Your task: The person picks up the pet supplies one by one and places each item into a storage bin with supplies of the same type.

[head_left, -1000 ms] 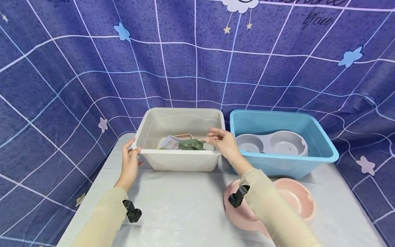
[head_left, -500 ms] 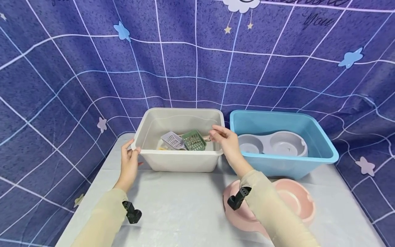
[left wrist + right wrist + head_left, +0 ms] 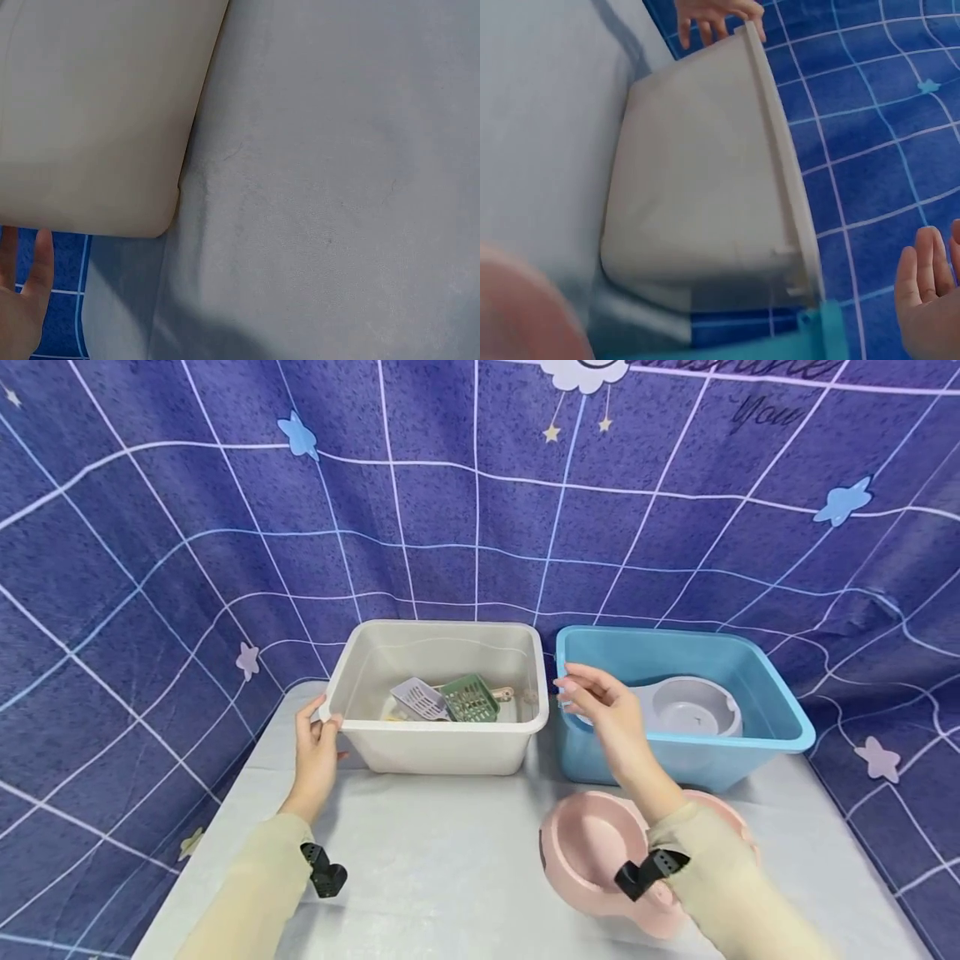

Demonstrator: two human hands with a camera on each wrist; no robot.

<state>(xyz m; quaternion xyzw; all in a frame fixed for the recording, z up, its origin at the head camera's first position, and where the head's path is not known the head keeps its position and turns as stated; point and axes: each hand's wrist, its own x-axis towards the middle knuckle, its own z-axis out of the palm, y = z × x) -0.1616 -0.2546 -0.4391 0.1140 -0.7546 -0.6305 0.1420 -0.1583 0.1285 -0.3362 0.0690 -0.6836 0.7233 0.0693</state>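
Likely done — green slotted plastic scoop [image 3: 472,700] and lilac slotted plastic scoop [image 3: 420,697] in white plastic bin [image 3: 442,750], frame centre; grey plastic double bowl [image 3: 693,706] in blue plastic bin [image 3: 701,764], centre right. Likely left — pink plastic double bowl [image 3: 592,835], lower right. Left hand [image 3: 315,753] grips white bin's rim; right hand [image 3: 606,706], released, holds nothing.

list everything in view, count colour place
white bin: 1, white, table
blue bin: 1, blue, table
scoops: 2, lavender and green, white bin
other pieces: count unclear, beige, yellow, white bin
grey double bowl: 1, grey, blue bin
pink double bowl: 1, pink, table
table: 1, light grey, under bins
cloth: count unclear, purple, behind
wrist cameras: 2, black, sleeves
sleeves: 2, cream, forearms
left hand: 1, bare, on white bin's rim
right hand: 1, bare, near blue bin
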